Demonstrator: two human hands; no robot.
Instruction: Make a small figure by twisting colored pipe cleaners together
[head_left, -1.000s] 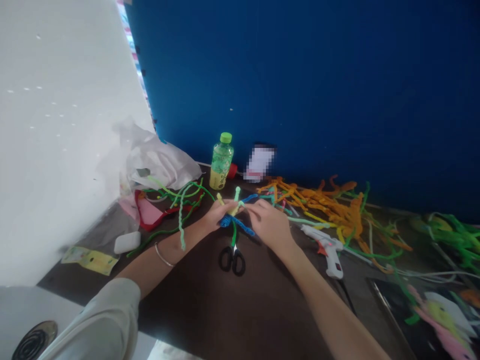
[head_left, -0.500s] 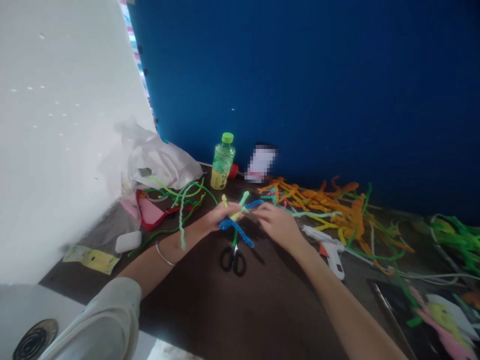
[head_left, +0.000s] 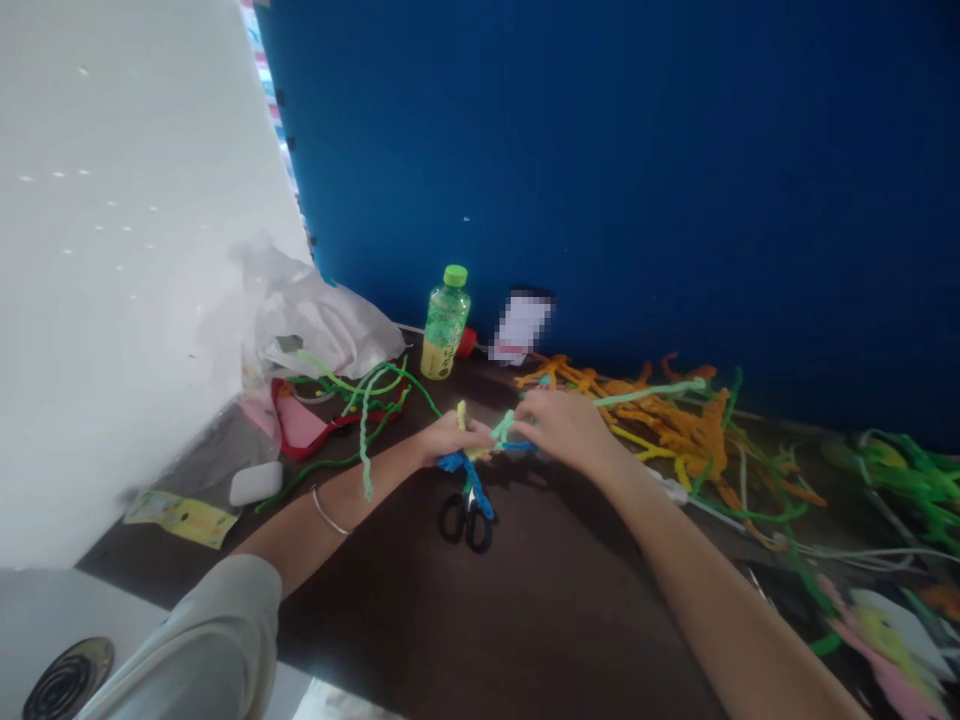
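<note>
My left hand (head_left: 446,437) pinches a small bundle of fuzzy pipe cleaners, a yellow pipe cleaner (head_left: 461,412) poking up above the thumb and a blue pipe cleaner (head_left: 480,492) curling down below. Close by on the right, my right hand (head_left: 562,428) has its fingers closed on a mint-green pipe cleaner (head_left: 651,394), whose long end sticks out past the knuckles. Its other part (head_left: 503,428) meets the bundle between the two hands. Just under my left hand lie black-handled scissors (head_left: 466,522) on the dark table (head_left: 525,610).
A green-capped bottle (head_left: 446,325) and a propped phone (head_left: 523,325) stand at the back. Orange pipe cleaners (head_left: 652,415) heap up at right, partly over cables. Toward the left are a plastic bag (head_left: 337,325), green strands (head_left: 365,440) and a white case (head_left: 256,484).
My right hand has shifted slightly right and its forearm now covers most of the glue gun. The mint-green end has swung up and right. The blue strand hangs lower.
</note>
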